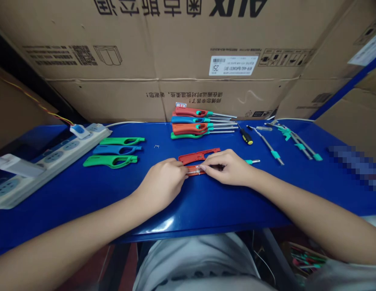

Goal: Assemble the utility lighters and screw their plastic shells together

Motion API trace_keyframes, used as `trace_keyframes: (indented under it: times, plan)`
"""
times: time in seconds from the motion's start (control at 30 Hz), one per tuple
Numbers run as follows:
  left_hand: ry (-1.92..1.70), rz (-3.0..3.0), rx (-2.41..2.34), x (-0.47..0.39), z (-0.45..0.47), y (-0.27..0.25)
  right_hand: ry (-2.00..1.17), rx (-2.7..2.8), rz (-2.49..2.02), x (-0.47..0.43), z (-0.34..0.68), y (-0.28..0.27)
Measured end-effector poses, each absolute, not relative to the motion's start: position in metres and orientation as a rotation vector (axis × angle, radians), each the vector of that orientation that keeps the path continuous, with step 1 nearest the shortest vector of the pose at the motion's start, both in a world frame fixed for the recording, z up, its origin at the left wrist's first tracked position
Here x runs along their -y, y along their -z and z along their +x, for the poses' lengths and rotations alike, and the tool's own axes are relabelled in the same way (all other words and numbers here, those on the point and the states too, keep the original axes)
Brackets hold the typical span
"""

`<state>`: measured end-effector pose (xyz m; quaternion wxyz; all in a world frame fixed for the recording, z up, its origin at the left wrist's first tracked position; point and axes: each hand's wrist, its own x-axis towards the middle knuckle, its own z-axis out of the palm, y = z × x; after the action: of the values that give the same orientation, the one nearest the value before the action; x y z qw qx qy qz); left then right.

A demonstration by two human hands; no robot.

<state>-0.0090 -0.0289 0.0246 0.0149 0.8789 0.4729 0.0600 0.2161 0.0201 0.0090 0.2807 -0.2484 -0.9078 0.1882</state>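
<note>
In front of me on the blue table lies an opened red gas lighter handle half (193,171), with a pale inner part showing in it. My left hand (164,180) is closed round its left end. The fingers of my right hand (230,166) pinch together over its middle; what lies between the fingertips is too small to make out. Just behind rests a matching red handle half (192,157), apart from the first. To the right of my right hand, a metal lighter tube (255,161) with a teal collar sticks out.
Several assembled lighters (190,128) are stacked at the back. Green and blue handle shells (118,150) lie left, beside a power strip (59,155). A screwdriver (246,136), loose metal tubes (271,147) and small screws (156,146) lie around. A large cardboard box (124,97) walls the rear.
</note>
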Motion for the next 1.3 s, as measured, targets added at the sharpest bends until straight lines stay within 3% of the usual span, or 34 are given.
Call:
trace_keyframes:
  times: [1.3]
  plan:
    - [-0.664, 2.183, -1.216, 0.008, -0.013, -0.012, -0.512, 2.510, -0.702, -0.016, 0.226, -0.015]
